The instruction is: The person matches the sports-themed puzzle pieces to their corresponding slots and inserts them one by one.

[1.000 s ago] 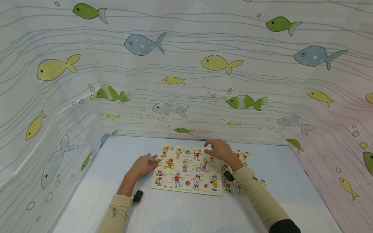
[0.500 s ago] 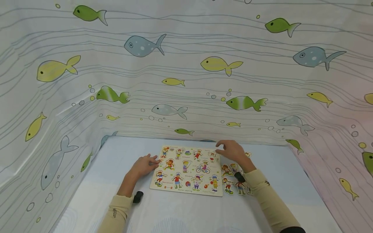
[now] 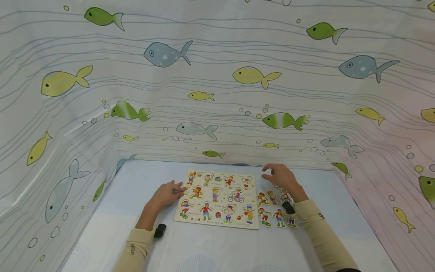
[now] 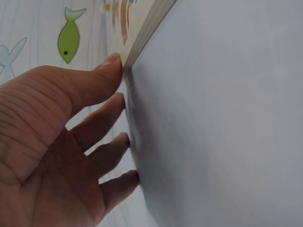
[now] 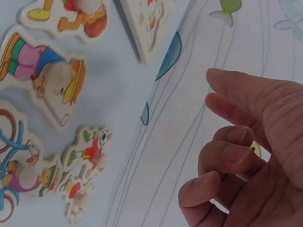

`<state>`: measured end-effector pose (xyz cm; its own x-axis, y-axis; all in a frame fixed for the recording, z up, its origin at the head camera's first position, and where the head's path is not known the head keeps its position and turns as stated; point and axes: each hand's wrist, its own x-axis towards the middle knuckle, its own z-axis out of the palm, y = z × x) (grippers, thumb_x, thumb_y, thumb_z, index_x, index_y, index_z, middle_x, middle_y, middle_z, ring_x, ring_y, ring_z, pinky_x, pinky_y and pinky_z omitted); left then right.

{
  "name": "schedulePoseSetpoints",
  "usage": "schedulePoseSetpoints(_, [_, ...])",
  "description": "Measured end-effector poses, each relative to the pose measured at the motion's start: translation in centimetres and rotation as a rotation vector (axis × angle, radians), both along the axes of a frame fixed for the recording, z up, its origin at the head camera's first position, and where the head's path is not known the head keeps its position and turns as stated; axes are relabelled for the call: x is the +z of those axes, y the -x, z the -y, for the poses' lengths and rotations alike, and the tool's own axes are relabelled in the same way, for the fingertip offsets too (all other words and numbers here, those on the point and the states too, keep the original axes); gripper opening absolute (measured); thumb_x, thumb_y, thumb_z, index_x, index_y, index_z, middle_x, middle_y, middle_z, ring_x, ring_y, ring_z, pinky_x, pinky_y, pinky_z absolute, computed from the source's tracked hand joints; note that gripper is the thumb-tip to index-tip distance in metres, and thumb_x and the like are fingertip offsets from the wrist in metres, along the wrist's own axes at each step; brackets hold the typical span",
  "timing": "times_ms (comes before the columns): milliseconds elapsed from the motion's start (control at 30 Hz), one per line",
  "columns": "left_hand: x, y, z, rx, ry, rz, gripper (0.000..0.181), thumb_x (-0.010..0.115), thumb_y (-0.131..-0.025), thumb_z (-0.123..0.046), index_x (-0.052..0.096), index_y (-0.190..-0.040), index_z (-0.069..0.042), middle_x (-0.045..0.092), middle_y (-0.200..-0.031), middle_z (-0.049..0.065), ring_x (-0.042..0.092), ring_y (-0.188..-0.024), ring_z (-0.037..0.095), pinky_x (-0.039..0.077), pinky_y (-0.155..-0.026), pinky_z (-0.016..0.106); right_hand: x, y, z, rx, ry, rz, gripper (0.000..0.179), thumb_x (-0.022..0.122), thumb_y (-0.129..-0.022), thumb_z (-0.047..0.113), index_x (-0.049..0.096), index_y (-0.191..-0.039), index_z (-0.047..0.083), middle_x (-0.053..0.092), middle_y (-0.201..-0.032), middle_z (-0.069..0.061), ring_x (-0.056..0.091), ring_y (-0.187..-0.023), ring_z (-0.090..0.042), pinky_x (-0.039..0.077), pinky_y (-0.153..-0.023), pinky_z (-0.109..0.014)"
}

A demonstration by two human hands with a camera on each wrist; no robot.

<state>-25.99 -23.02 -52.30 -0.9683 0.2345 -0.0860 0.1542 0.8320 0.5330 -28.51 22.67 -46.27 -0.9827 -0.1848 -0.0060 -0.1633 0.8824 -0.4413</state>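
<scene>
A pale wooden puzzle board [image 3: 207, 196] printed with children at sports lies flat on the table. My left hand [image 3: 168, 194] reaches its left edge; in the left wrist view the thumb [image 4: 109, 66] touches the board's corner, while the other fingers spread against the tabletop. Holding nothing, my right hand [image 3: 282, 177] hovers beyond the board's right side with loosely bent fingers. Beneath and in front of it lie several loose figure pieces, including a skateboarder [image 3: 264, 217] and a roller skater [image 3: 279, 218]. The right wrist view shows a golfer piece [image 5: 45, 71], a cyclist [image 5: 28, 175] and a footballer [image 5: 90, 151].
A sheet printed with fish [image 3: 238, 87] rises behind the table and on both sides. Small black cameras sit at the left wrist [image 3: 160, 230] and the right wrist [image 3: 289, 207]. The pale tabletop [image 3: 210, 249] stretches in front of the board.
My right hand has moved from above the board's upper right corner rightward, off the board, uncovering the tennis figure and more loose pieces. My left hand stays at the left edge.
</scene>
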Motion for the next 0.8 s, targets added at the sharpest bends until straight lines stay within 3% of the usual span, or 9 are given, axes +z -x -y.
schedulePoseSetpoints(800, [-0.4,0.2,0.0,0.001,0.001,-0.012,0.028,0.069,-0.093,-0.022,0.071,-0.119,-0.01,0.052,-0.142,0.01,0.031,-0.141,0.043,0.022,-0.114,0.061,-3.0,0.5,-4.1,-0.074,0.038,0.047,0.032,0.071,-0.092,0.029,0.069,-0.116,0.007,0.059,-0.078,-0.004,0.051,-0.057,-0.019,0.04,-0.046,-0.032])
